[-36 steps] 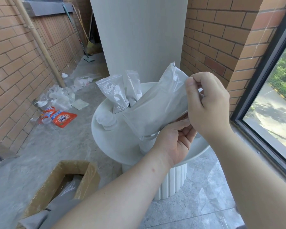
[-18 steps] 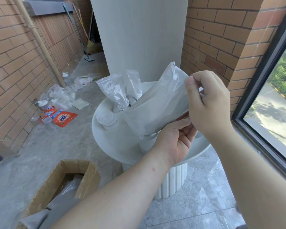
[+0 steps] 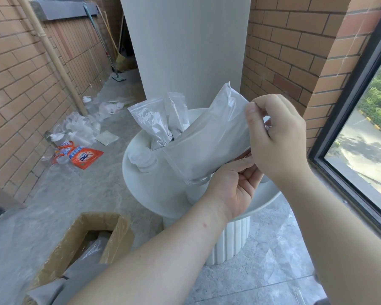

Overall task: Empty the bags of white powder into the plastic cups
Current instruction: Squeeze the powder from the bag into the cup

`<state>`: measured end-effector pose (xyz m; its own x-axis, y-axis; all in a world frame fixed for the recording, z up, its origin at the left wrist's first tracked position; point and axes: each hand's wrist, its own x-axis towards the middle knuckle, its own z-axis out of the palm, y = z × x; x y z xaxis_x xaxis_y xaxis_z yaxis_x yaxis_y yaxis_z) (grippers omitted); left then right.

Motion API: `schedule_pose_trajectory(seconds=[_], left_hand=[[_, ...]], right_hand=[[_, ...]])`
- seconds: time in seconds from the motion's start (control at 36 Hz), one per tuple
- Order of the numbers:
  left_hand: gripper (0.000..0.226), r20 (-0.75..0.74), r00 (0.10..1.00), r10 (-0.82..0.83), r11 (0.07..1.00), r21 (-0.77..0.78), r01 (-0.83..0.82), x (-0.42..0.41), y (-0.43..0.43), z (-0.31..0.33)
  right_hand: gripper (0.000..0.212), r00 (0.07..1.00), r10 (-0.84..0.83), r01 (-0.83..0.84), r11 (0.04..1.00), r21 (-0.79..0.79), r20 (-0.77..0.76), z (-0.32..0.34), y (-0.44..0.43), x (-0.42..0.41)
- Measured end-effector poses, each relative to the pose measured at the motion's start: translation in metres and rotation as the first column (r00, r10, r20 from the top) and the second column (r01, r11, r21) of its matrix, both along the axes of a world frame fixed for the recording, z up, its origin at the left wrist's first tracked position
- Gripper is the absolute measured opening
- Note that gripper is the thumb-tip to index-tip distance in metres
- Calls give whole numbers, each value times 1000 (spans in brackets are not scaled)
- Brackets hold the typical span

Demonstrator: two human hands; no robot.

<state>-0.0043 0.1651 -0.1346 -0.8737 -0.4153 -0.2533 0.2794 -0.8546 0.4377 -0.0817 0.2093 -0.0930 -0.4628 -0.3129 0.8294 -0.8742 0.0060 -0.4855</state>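
The bag [image 3: 207, 139] of white powder is hanging tilted over the counter [image 3: 154, 194], its low end sitting at the rim of a clear cup [image 3: 196, 191] and its high end pointing up toward the pillar. Both hands are holding the end nearest the person. The right hand [image 3: 279, 137] is pinching the bag's upper edge between thumb and curled fingers. The left hand [image 3: 235, 186] is lying palm-up beneath, its fingers curling onto the lower edge. Whether the low end is open and powder is running cannot be told from here; the cup is looking white inside, though the bag is hiding most of it.

Going by this, the pouring step for this bag is under way, or just about to start. The next move is calling for the raised end to be lifted higher and the bag shaken or squeezed, with the low end kept inside the rim so that nothing spills.

Behind it, two more bags [image 3: 151, 126] [image 3: 177, 113] are standing upright close together, seemingly propped in cups. A lidded cup [image 3: 141, 158] is sitting just left of them. On the floor, a cardboard box [image 3: 53, 258] is standing open near the person, and an orange packet [image 3: 84, 157] is lying among plastic litter by the brick wall.
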Motion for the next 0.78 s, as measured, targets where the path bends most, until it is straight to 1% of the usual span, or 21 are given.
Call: schedule_pose_trajectory(seconds=[0.08,0.17,0.25,0.33,0.39,0.44,0.5,0.61,0.78], left_hand=[[39,8,1000,2,1000,-4,-2,0,0,0],[41,9,1000,7,1000,-15,-7,0,1,0],[39,13,1000,6,1000,-17,-6,0,0,0],[39,11,1000,3,1000,-21,-3,0,0,0],[40,12,1000,0,1000,-20,1,0,0,0],[39,13,1000,-2,1000,-25,2,0,0,0],[42,20,1000,2,999,-33,-1,0,0,1],[47,24,1000,6,999,-52,-5,0,1,2],[44,25,1000,0,999,-36,0,0,1,1]], right_hand=[[20,1000,-9,9,1000,-9,-13,0,0,0],[21,1000,2,-1,1000,13,-8,1,0,1],[20,1000,-10,10,1000,-6,-19,1,1,0],[20,1000,1,0,1000,12,-7,1,0,1],[21,1000,-16,15,1000,-17,-22,1,0,1],[20,1000,-15,14,1000,-15,-17,1,-1,1],[21,1000,-5,5,1000,2,-10,1,-1,2],[21,1000,-11,11,1000,-12,-12,1,-1,2],[22,1000,-7,7,1000,-1,-7,2,0,1]])
